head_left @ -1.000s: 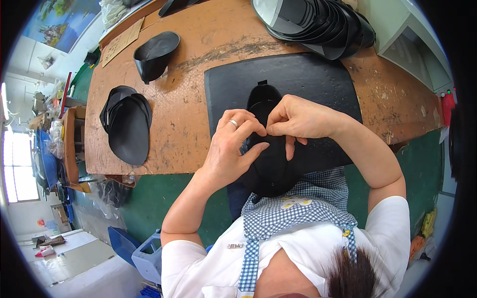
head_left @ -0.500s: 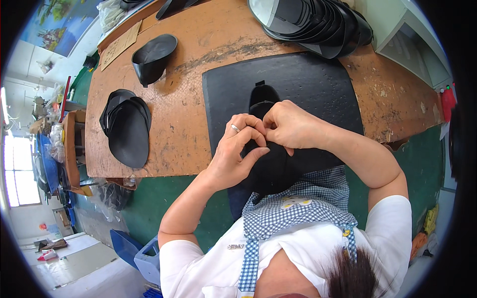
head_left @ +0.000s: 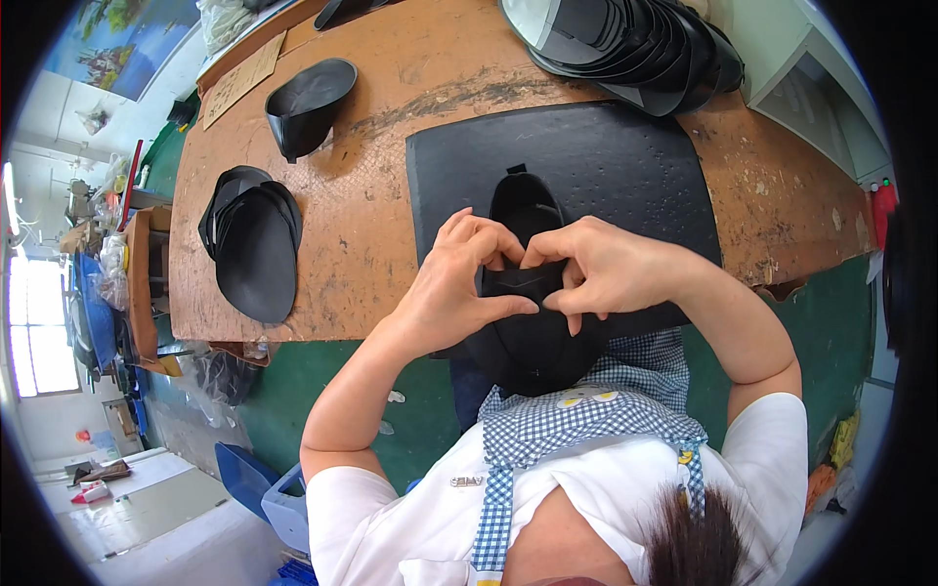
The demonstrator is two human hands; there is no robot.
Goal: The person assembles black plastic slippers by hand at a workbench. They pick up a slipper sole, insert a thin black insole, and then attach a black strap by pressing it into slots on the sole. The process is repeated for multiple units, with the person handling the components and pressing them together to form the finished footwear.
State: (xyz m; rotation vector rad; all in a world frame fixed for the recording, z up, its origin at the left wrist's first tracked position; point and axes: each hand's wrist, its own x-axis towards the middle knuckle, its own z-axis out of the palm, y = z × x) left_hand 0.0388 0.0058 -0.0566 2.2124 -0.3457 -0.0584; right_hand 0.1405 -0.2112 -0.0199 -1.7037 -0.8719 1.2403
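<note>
A black shoe (head_left: 532, 356) lies between my hands, its toe end toward my apron and its heel with a small pull tab (head_left: 516, 170) pointing away from me. My left hand (head_left: 454, 278) grips the near edge of its opening from the left, thumb on the outside and fingers curled over the rim. From the right, my right hand (head_left: 616, 264) pinches the same edge with thumb and forefinger. Both thumb tips come close together over the shoe's upper. Beneath the heel end is a black mat (head_left: 635, 166).
On the brown worktable (head_left: 391, 186), a curved black moulded piece (head_left: 311, 107) and a small pile of flat black oval pieces (head_left: 256, 254) sit to the left. A large nested stack of black pieces (head_left: 635, 54) stands at the far right, beside a pale cabinet (head_left: 821, 98).
My hands have spread from a tight pinch close together to a wider hold, thumbs nearer me. More of the shoe's opening and front edge now shows.
</note>
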